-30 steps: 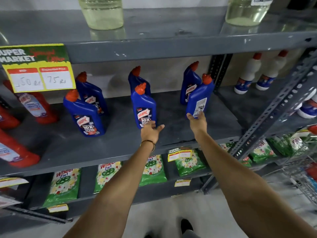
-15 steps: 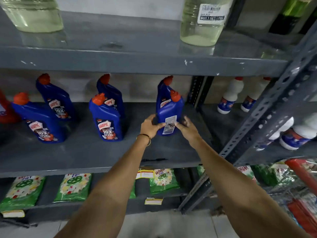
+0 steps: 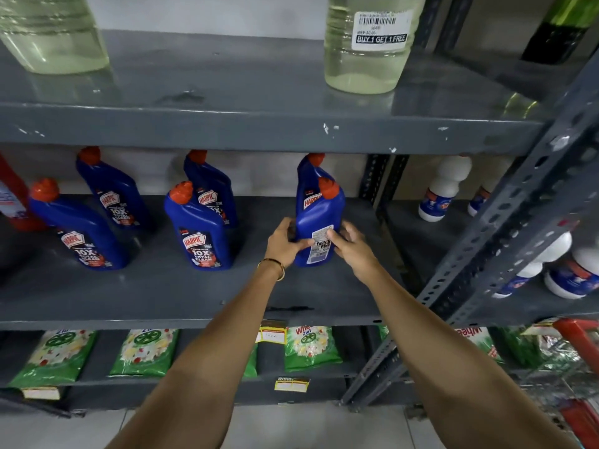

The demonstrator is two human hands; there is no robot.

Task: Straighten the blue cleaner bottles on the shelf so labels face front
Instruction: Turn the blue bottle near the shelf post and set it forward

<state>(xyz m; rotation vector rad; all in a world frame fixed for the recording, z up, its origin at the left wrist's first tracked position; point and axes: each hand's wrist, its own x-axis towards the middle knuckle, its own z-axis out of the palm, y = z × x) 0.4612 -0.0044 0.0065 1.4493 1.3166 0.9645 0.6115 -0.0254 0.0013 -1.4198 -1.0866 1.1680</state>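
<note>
- Two bare hands close on a blue cleaner bottle (image 3: 319, 222) standing near the right end of the middle shelf (image 3: 162, 299), directly ahead of both outstretched forearms.
- The left hand (image 3: 285, 243) cups the bottle's left flank, its thumb laid across the lower front; the right hand (image 3: 351, 249) presses the right flank, fingertips (image 3: 334, 236) resting on the pale back label (image 3: 321, 243).
- That small-print label faces the near edge, so the bottle appears turned the wrong way; its front would face the rear wall.
- The bottle's long axis runs upright, base on the shelf and orange cap (image 3: 329, 187) on top, so the coming move looks like a spin about that vertical axis rather than a lift.
- Both hands sit about equally near, one on each side, which suits a two-handed twist; neither has the clear advantage.
- A rear bottle (image 3: 308, 176) stands just behind, partly hidden, its logo showing; whether the two touch cannot be told, and a careless turn might nudge it.
- To the left, two more pairs of blue bottles (image 3: 201, 234) stand well apart from the hands with front labels already showing, though leaning at mixed angles.
- White bottles (image 3: 444, 189) sit in the bay to the right, beyond the upright post (image 3: 505, 222).
</note>
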